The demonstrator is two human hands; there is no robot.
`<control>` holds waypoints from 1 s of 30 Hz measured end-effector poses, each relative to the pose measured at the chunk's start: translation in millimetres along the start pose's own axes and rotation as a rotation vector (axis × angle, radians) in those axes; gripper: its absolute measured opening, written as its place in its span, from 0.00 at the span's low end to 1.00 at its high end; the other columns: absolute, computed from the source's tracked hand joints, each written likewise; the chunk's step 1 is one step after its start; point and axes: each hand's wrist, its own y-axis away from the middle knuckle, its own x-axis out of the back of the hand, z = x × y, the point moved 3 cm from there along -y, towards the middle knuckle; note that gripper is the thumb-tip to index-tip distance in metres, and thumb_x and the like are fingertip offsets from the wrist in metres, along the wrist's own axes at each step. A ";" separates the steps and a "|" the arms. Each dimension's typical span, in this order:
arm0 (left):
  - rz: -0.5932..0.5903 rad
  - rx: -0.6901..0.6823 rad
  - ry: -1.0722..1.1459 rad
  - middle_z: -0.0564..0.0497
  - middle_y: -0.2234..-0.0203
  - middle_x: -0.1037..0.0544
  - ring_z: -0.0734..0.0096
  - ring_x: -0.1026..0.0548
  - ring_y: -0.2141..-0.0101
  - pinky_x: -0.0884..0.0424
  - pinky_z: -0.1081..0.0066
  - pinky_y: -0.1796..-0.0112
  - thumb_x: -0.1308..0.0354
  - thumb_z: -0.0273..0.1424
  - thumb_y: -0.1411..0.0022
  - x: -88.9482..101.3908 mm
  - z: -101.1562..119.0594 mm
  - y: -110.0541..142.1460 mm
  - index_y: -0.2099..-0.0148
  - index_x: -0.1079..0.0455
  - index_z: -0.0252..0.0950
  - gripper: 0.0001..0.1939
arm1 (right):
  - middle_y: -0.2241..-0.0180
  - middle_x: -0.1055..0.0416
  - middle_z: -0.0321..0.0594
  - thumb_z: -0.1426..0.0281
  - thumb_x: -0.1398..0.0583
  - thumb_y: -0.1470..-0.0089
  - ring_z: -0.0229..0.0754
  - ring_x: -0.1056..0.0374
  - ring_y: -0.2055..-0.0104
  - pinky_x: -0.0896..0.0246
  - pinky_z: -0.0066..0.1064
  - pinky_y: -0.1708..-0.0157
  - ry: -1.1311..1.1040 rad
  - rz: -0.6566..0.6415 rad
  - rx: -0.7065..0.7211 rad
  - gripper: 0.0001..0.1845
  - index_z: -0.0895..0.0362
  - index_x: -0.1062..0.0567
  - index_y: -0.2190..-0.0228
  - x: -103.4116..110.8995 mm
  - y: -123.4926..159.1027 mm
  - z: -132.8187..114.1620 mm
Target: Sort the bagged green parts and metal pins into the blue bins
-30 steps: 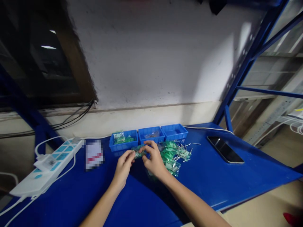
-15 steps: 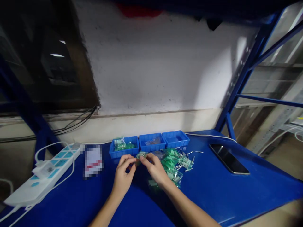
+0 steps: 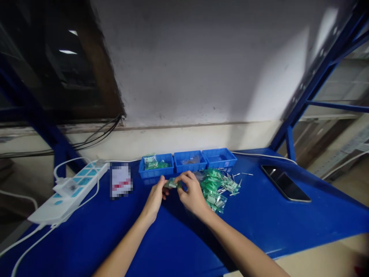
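Between my two hands is a small clear-green plastic bag [image 3: 172, 184] with pale pieces inside. My left hand [image 3: 155, 197] pinches its left end, thumb on top. The fingers of my right hand [image 3: 190, 192] are closed on its right end. Just right of my right hand lies a pile of similar green plastic bags [image 3: 211, 184], some holding pale pieces. Loose thin metal pins [image 3: 230, 184] are scattered along the pile's right side. Behind my hands, the left blue bin [image 3: 157, 173] holds several green bags.
The middle blue bin [image 3: 190, 166] has a clear bag in it; a third blue bin [image 3: 219, 159] stands to its right. A black phone [image 3: 284, 182] lies at the right. At the left are a white power strip [image 3: 69, 194] with cables and a blurred packet [image 3: 121, 181].
The camera view has shifted slightly. My fingers have changed their grip on the small bag, which stays between both hands in front of the bins.
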 end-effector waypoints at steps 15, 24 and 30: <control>0.076 -0.651 -0.549 0.49 0.63 0.29 0.70 0.30 0.65 0.34 0.75 0.69 0.48 0.26 0.42 -5.5 24.0 17.5 0.56 0.28 0.39 0.13 | 0.74 0.31 0.36 0.64 0.43 0.50 0.39 0.35 0.72 0.40 0.29 0.71 -0.343 0.030 -0.310 0.09 0.58 0.30 0.69 0.2 -5.2 9.0; -0.041 -0.122 0.001 0.51 0.75 0.29 0.74 0.32 0.73 0.39 0.77 0.76 0.50 0.43 0.40 -3.9 6.9 7.2 0.66 0.30 0.33 0.18 | 0.64 0.32 0.41 0.81 0.48 0.54 0.43 0.35 0.58 0.39 0.35 0.56 -0.040 0.000 0.096 0.14 0.55 0.27 0.70 0.2 0.4 -2.1; 0.153 -0.174 0.052 0.56 0.81 0.33 0.79 0.35 0.79 0.41 0.79 0.78 0.41 0.42 0.48 17.5 30.3 -16.6 0.69 0.31 0.33 0.16 | 0.59 0.36 0.45 0.80 0.48 0.50 0.45 0.38 0.54 0.41 0.37 0.53 0.057 0.048 0.145 0.14 0.56 0.29 0.64 4.9 -2.8 -1.2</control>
